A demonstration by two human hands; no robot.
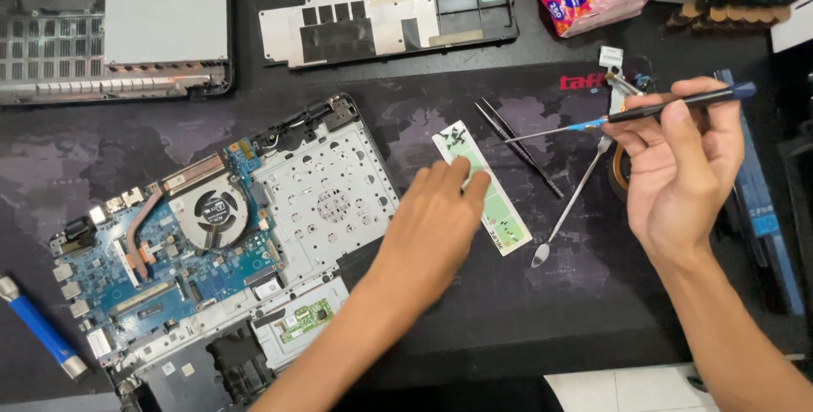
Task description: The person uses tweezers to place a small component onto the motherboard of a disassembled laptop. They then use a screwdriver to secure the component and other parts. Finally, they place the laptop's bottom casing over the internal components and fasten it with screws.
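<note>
Green strip [495,204] under left hand [436,226] fingertips; right hand [677,158] grips screwdriver [644,110].

Bright, even light falls from above onto the dark surface [474,310]. Shadows under the hands are soft and short. Mild glare whitens the metal plate [165,5] at top left. Focus is sharp throughout, with slight softening toward the corners.

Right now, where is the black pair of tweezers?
In the head view the black tweezers lie on the dark mat right of centre, between the green-and-white strip under the left hand and the metal spudger.
</note>
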